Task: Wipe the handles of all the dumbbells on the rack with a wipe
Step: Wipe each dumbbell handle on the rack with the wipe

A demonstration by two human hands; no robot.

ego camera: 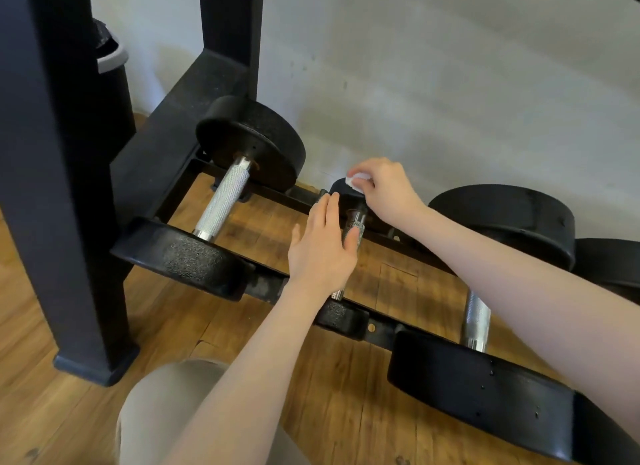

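Three black dumbbells lie across the bottom rails of a black rack (270,288). The large left dumbbell (221,203) shows its full knurled steel handle. A small middle dumbbell (355,225) lies under my hands. My left hand (320,246) rests flat over its handle, fingers straight and thumb along the knurling. My right hand (384,187) pinches a small white wipe (358,180) against the top of that dumbbell's far head. The large right dumbbell (478,319) has its handle partly hidden by my right forearm.
A thick black rack post (59,187) stands at the left on a wooden floor (41,412). A white wall is close behind the rack. A black bin with a grey rim (110,59) stands behind the post. My knee (166,412) is at the bottom.
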